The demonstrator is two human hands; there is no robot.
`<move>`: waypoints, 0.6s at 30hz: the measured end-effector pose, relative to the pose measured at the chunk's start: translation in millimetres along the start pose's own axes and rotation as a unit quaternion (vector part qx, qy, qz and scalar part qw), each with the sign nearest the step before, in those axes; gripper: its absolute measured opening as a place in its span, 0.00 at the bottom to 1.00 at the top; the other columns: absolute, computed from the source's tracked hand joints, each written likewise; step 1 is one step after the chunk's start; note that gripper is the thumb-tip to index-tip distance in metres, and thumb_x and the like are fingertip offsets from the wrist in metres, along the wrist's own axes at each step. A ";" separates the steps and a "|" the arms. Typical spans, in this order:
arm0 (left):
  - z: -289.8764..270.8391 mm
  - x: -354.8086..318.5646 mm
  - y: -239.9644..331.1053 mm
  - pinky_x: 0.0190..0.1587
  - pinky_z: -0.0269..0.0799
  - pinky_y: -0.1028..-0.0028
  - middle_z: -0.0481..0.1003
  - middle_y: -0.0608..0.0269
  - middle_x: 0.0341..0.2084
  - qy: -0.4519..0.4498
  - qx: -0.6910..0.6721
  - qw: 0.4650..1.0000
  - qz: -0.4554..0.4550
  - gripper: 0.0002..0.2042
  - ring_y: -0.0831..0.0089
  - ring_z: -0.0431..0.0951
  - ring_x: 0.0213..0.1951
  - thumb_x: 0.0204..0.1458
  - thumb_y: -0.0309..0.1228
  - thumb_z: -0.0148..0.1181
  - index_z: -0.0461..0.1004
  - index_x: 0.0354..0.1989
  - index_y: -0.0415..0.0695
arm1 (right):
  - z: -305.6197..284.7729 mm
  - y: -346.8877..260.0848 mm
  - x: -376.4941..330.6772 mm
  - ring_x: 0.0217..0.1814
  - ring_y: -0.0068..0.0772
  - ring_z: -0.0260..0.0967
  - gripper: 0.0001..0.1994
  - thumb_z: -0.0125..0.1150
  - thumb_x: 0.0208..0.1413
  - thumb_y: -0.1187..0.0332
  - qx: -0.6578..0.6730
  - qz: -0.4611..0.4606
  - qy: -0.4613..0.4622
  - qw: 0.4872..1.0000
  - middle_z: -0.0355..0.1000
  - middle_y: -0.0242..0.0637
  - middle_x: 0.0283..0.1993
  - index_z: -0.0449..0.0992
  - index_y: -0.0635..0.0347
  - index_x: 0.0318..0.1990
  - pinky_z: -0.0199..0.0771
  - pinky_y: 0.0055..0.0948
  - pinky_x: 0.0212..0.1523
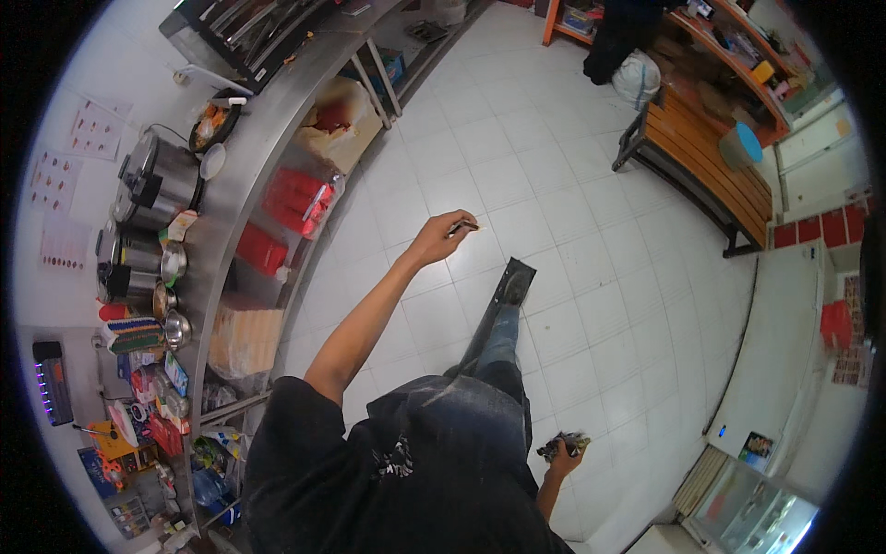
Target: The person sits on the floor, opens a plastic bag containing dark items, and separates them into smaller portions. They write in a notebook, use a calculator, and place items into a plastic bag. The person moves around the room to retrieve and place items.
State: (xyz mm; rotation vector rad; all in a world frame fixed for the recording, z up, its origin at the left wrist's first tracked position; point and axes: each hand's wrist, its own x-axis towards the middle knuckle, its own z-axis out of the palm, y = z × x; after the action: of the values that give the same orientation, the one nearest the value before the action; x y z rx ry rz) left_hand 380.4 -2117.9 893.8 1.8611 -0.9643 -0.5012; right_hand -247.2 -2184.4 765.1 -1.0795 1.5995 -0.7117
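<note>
My left hand (441, 240) is stretched out ahead over the floor, its fingers closed on a small thin dark object (469, 225) with a pale yellowish edge, too small to name. Low at my right side, my right hand (573, 456) is wrapped round a crumpled dark-and-pale bundle (558, 446); its kind cannot be made out. Both hands are apart from the counter and the furniture. Below them show my dark boot (517, 281) and the white tiled floor (591, 314).
A long steel counter (247, 148) with pots (159, 180) and bowls runs along the left; red packages (300, 201) lie on its lower shelf. To the right stand a wooden bench (701, 162) and a white cabinet (771, 351). Another person (616, 42) stands at the far right.
</note>
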 end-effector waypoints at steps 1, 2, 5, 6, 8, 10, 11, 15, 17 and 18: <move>2.5 33.8 0.3 0.43 0.73 0.70 0.80 0.60 0.37 -0.012 -0.018 1.000 0.006 0.09 0.69 0.79 0.40 0.60 0.31 0.55 0.75 0.46 0.44 | 24.4 -6.5 23.1 0.46 0.35 0.71 0.33 0.64 0.42 0.83 -0.004 -0.012 -0.004 1.000 0.71 0.39 0.48 0.65 0.65 0.61 0.74 0.35 0.48; 6.0 57.5 -15.2 0.43 0.73 0.70 0.80 0.60 0.37 -0.005 -0.012 1.000 -0.006 0.09 0.70 0.79 0.39 0.61 0.31 0.55 0.75 0.46 0.44 | 50.0 -17.4 51.5 0.45 0.34 0.71 0.33 0.64 0.42 0.83 -0.008 -0.028 -0.014 0.999 0.72 0.39 0.47 0.65 0.65 0.61 0.74 0.34 0.47; 32.1 66.8 -114.8 0.42 0.73 0.69 0.80 0.58 0.35 0.015 0.033 0.996 -0.085 0.09 0.70 0.78 0.37 0.62 0.34 0.53 0.76 0.44 0.45 | 150.4 -90.1 141.5 0.47 0.36 0.70 0.36 0.65 0.43 0.82 -0.016 -0.044 -0.057 0.997 0.71 0.40 0.49 0.62 0.64 0.65 0.73 0.35 0.48; 33.1 54.0 -146.8 0.41 0.73 0.65 0.78 0.52 0.34 -0.037 0.123 0.974 -0.185 0.12 0.62 0.79 0.36 0.62 0.40 0.52 0.76 0.43 0.46 | 185.1 -118.7 163.7 0.49 0.37 0.69 0.39 0.66 0.43 0.81 -0.031 -0.066 -0.076 0.994 0.70 0.41 0.51 0.59 0.64 0.67 0.73 0.35 0.49; 38.0 -7.5 -193.7 0.48 0.71 0.54 0.78 0.45 0.40 -0.079 0.176 0.932 -0.308 0.19 0.44 0.76 0.45 0.59 0.46 0.46 0.77 0.41 0.43 | 265.2 -202.9 213.2 0.51 0.38 0.68 0.39 0.66 0.43 0.80 -0.028 -0.022 -0.094 0.995 0.68 0.42 0.55 0.59 0.64 0.67 0.71 0.34 0.53; 34.0 -75.4 -224.4 0.49 0.71 0.53 0.78 0.45 0.39 -0.162 0.217 0.865 -0.422 0.19 0.45 0.76 0.45 0.56 0.43 0.49 0.78 0.38 0.40 | 337.0 -287.0 259.5 0.53 0.38 0.68 0.38 0.65 0.44 0.81 -0.040 -0.036 -0.151 0.987 0.67 0.43 0.58 0.59 0.65 0.67 0.70 0.34 0.55; 24.8 -97.2 -232.0 0.49 0.72 0.54 0.78 0.46 0.41 -0.282 0.265 0.824 -0.414 0.19 0.47 0.77 0.46 0.57 0.43 0.49 0.79 0.36 0.40 | 370.1 -323.3 282.3 0.53 0.38 0.68 0.37 0.65 0.45 0.81 -0.025 -0.044 -0.153 0.987 0.66 0.43 0.58 0.59 0.66 0.67 0.70 0.33 0.55; 1.2 -148.5 -213.6 0.39 0.77 0.60 0.79 0.57 0.30 -0.139 0.200 0.784 -0.570 0.14 0.62 0.79 0.37 0.56 0.41 0.53 0.80 0.31 0.46 | 508.1 -448.9 388.5 0.53 0.38 0.68 0.36 0.65 0.47 0.80 -0.039 -0.145 -0.199 0.968 0.66 0.44 0.58 0.59 0.66 0.66 0.70 0.33 0.54; -5.3 -141.2 -204.2 0.26 0.77 0.65 0.77 0.61 0.23 -0.100 0.138 0.762 -0.624 0.10 0.68 0.79 0.28 0.57 0.36 0.53 0.77 0.29 0.46 | 575.5 -492.7 444.7 0.53 0.37 0.68 0.36 0.65 0.48 0.80 -0.072 -0.190 -0.213 0.956 0.66 0.44 0.58 0.58 0.66 0.66 0.71 0.32 0.53; -6.4 -117.9 -207.3 0.24 0.76 0.67 0.77 0.62 0.24 -0.077 0.086 0.735 -0.668 0.10 0.68 0.79 0.28 0.57 0.36 0.53 0.77 0.29 0.45 | 606.9 -509.2 473.0 0.53 0.37 0.68 0.35 0.66 0.49 0.79 -0.081 -0.200 -0.202 0.955 0.66 0.44 0.58 0.59 0.66 0.66 0.71 0.32 0.53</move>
State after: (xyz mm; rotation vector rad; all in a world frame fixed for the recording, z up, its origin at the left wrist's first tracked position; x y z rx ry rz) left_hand 397.5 -1970.8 706.8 2.4819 0.4826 -1.4396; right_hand 451.2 -2784.2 826.4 -1.5843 1.1118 -0.5748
